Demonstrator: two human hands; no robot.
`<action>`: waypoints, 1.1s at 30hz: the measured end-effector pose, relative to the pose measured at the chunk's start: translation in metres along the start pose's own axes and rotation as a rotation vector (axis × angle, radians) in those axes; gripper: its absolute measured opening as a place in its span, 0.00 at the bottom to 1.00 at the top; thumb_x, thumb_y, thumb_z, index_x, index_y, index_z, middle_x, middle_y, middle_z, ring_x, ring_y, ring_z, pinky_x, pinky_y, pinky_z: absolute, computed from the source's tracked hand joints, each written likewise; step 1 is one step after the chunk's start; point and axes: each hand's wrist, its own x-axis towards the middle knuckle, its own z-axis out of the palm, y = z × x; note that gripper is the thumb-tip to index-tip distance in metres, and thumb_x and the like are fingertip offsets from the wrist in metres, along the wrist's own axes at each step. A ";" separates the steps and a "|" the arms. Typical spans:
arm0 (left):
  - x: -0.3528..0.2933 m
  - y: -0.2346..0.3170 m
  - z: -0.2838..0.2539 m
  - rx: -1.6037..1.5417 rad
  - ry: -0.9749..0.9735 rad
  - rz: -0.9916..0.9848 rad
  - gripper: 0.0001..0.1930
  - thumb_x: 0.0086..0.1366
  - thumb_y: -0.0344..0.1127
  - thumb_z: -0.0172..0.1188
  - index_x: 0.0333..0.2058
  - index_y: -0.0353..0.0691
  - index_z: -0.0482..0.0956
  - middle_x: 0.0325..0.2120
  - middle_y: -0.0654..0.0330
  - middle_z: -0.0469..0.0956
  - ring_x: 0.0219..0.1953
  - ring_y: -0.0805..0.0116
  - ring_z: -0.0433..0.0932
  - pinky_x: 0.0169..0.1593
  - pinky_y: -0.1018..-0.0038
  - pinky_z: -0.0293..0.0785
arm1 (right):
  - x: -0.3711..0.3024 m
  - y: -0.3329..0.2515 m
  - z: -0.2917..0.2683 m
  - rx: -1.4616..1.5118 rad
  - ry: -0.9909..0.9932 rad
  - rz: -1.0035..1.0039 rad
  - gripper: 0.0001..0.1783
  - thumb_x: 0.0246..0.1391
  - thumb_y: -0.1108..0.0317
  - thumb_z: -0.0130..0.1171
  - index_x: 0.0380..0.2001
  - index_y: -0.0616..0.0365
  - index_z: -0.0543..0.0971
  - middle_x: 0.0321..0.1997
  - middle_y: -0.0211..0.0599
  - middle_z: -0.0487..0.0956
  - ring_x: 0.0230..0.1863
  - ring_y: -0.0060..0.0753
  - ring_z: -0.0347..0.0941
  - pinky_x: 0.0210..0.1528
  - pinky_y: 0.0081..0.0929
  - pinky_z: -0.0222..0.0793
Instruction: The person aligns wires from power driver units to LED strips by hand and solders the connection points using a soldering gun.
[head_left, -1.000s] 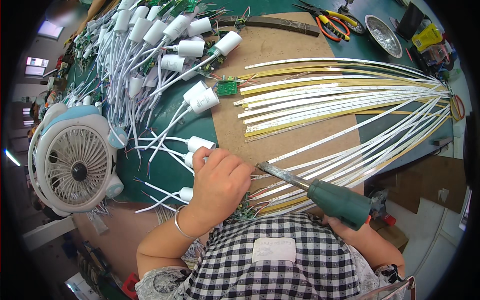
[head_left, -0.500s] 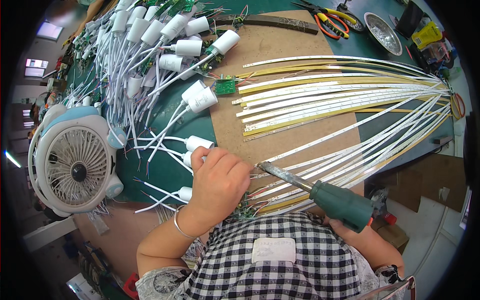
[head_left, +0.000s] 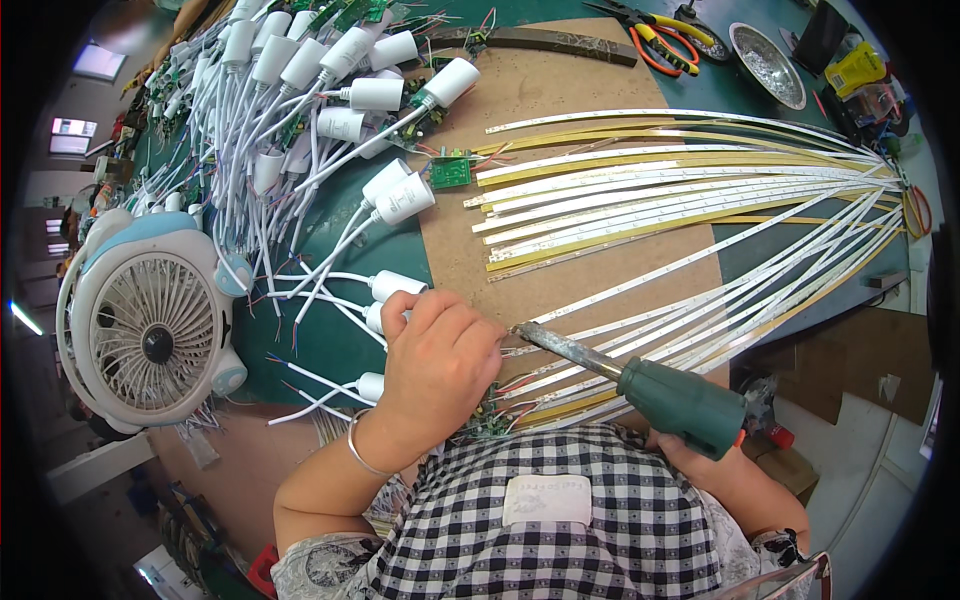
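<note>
My left hand (head_left: pixel 440 350) is closed in a pinch over the board's left part; what sits between its fingertips is hidden. My right hand (head_left: pixel 690 460) grips a soldering iron (head_left: pixel 680 405) by its green handle. The iron's tip meets the end of a white LED strip (head_left: pixel 640 275), right beside my left fingertips. Several more LED strips (head_left: pixel 620 365) lie fanned below it. Under my left wrist, small green circuit boards (head_left: pixel 487 424) with thin wires show in part. White cylindrical caps with cables (head_left: pixel 398 284) lie just behind and left of that hand.
A heap of white caps, cables and circuit boards (head_left: pixel 300 65) fills the far left, with a fan (head_left: pixel 155 340) nearer. Another row of strips (head_left: pixel 600 190) crosses the brown board (head_left: pixel 455 250). Pliers (head_left: pixel 660 45) and a metal bowl (head_left: pixel 765 65) stand far right.
The soldering iron's handle has shifted very slightly up and left, its tip staying at the strip's end. My left hand holds nearly the same place.
</note>
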 end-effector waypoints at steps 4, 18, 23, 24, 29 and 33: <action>0.000 0.001 -0.002 -0.001 -0.018 -0.002 0.08 0.43 0.27 0.65 0.25 0.43 0.78 0.24 0.65 0.75 0.35 0.65 0.73 0.45 0.65 0.56 | 0.002 -0.002 -0.002 -0.033 -0.007 -0.023 0.19 0.47 0.69 0.64 0.44 0.63 0.76 0.44 0.45 0.78 0.48 0.45 0.72 0.51 0.36 0.67; 0.000 0.002 -0.003 0.035 -0.100 0.009 0.10 0.42 0.30 0.64 0.27 0.45 0.78 0.27 0.66 0.73 0.39 0.64 0.71 0.48 0.62 0.56 | 0.082 -0.025 0.010 1.190 0.146 -0.194 0.36 0.53 0.61 0.58 0.63 0.53 0.57 0.63 0.38 0.61 0.65 0.39 0.57 0.63 0.55 0.59; -0.001 0.000 -0.003 0.043 -0.108 0.001 0.10 0.43 0.30 0.64 0.28 0.45 0.77 0.27 0.65 0.73 0.39 0.64 0.71 0.48 0.62 0.57 | 0.110 -0.026 0.030 1.270 0.138 -0.177 0.35 0.54 0.63 0.57 0.63 0.51 0.57 0.65 0.35 0.60 0.66 0.36 0.55 0.65 0.54 0.58; -0.001 0.000 -0.003 0.041 -0.134 -0.010 0.10 0.43 0.30 0.64 0.28 0.45 0.77 0.27 0.65 0.72 0.38 0.64 0.71 0.48 0.62 0.57 | 0.111 -0.025 0.031 1.274 0.132 -0.180 0.35 0.54 0.63 0.57 0.63 0.51 0.57 0.65 0.35 0.60 0.66 0.36 0.55 0.65 0.54 0.58; 0.001 0.001 -0.005 0.051 -0.147 -0.010 0.09 0.44 0.30 0.64 0.28 0.46 0.77 0.27 0.65 0.72 0.38 0.65 0.70 0.48 0.62 0.57 | 0.111 -0.020 0.032 1.101 0.110 -0.218 0.36 0.56 0.58 0.55 0.64 0.52 0.54 0.64 0.44 0.59 0.69 0.40 0.51 0.65 0.58 0.56; 0.004 0.003 -0.006 0.062 -0.122 -0.011 0.06 0.46 0.29 0.64 0.26 0.45 0.77 0.24 0.65 0.73 0.34 0.65 0.72 0.44 0.66 0.58 | 0.111 -0.020 0.033 1.099 0.105 -0.237 0.36 0.55 0.59 0.55 0.64 0.52 0.54 0.65 0.43 0.59 0.69 0.40 0.51 0.65 0.58 0.57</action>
